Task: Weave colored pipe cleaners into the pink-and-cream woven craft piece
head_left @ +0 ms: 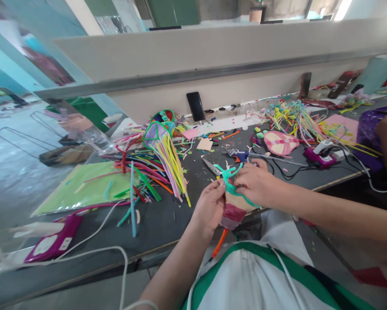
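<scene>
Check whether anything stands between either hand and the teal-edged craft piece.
Nothing visible does: the left hand and right hand both touch the craft piece. The scissors lie beyond it, not in between.

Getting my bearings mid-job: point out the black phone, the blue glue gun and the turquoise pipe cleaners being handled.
Black phone (196, 106), head view: middle of the screen.
Blue glue gun (244, 156), head view: the blue body.
Turquoise pipe cleaners (226, 174), head view: where the strands meet.

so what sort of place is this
Probably a craft workshop or classroom: the long dark bench is strewn with colourful pipe cleaners and bits of paper, with scissors and what looks like a glue gun among them.
</scene>
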A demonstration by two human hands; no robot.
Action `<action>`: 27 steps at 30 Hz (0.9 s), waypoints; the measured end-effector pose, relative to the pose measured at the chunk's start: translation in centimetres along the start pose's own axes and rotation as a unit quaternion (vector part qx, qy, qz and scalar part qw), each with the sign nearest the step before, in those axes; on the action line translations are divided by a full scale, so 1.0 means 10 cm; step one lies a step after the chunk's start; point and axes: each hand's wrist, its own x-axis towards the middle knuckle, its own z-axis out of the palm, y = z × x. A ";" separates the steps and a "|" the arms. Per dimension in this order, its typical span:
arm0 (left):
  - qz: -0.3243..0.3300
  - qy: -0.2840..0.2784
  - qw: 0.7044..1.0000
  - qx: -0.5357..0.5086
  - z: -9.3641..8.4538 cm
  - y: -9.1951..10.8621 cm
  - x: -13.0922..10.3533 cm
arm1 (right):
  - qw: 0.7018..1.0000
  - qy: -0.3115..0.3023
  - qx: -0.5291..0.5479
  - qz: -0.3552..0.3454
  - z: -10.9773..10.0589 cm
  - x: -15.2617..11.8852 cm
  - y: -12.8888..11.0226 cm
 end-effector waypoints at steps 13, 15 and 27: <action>-0.035 0.066 0.997 -0.035 -0.09 0.46 0.22 | 0.827 0.213 0.476 0.212 -0.38 -0.01 0.55; -0.043 0.035 0.998 -0.008 -0.01 0.56 0.34 | 0.766 0.133 0.578 0.248 -0.17 0.11 0.68; -0.032 0.025 0.998 0.043 -0.15 0.82 1.07 | 0.666 -0.039 0.732 0.136 0.49 0.93 0.95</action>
